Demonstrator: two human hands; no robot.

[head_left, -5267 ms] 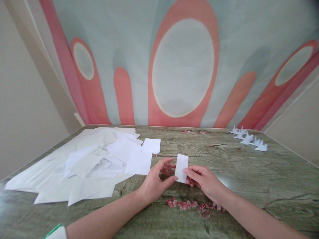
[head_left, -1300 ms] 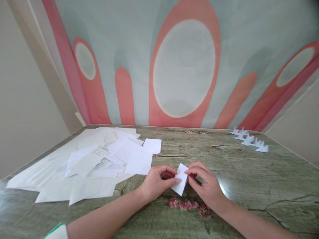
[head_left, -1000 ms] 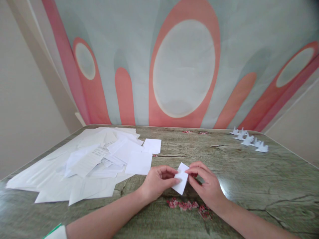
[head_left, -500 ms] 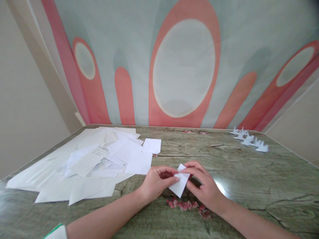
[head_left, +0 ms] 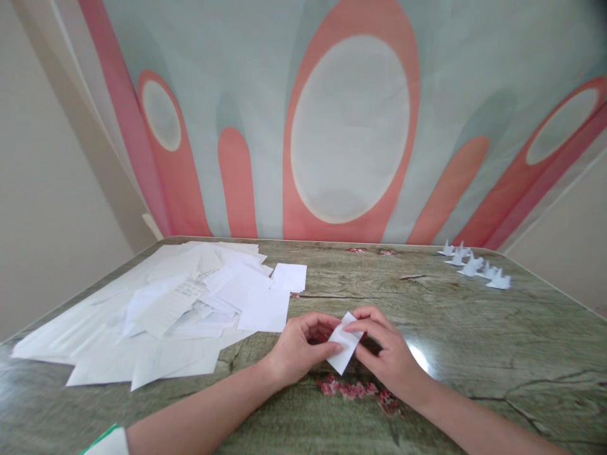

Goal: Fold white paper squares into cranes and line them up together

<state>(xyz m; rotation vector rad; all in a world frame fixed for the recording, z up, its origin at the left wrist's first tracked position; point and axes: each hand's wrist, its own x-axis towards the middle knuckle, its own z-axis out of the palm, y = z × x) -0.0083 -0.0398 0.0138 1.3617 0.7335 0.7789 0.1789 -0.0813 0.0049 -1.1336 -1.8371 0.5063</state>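
Note:
A small folded piece of white paper [head_left: 343, 355] is held between both hands, just above the table. My left hand [head_left: 303, 347] grips its left side, with the thumb on the front face and the other fingers partly hidden behind it. From the right, my right hand [head_left: 386, 347] pinches the upper right edge; its index fingertip lies on the paper's face, and the thumb is partly behind the sheet. Fold lines on the paper are too faint to make out.
A spread heap of white sheets [head_left: 104, 316], some with writing, covers the table's left side. Square papers [head_left: 265, 309] lie at its right edge. Several folded paper cranes [head_left: 471, 266] stand at the far right of the wood-patterned table [head_left: 497, 341]. A patterned cloth [head_left: 265, 63] hangs behind.
The paper has shifted and turned slightly to the right. My left index finger has moved from its front face to behind it, while the left thumb stays on the front.

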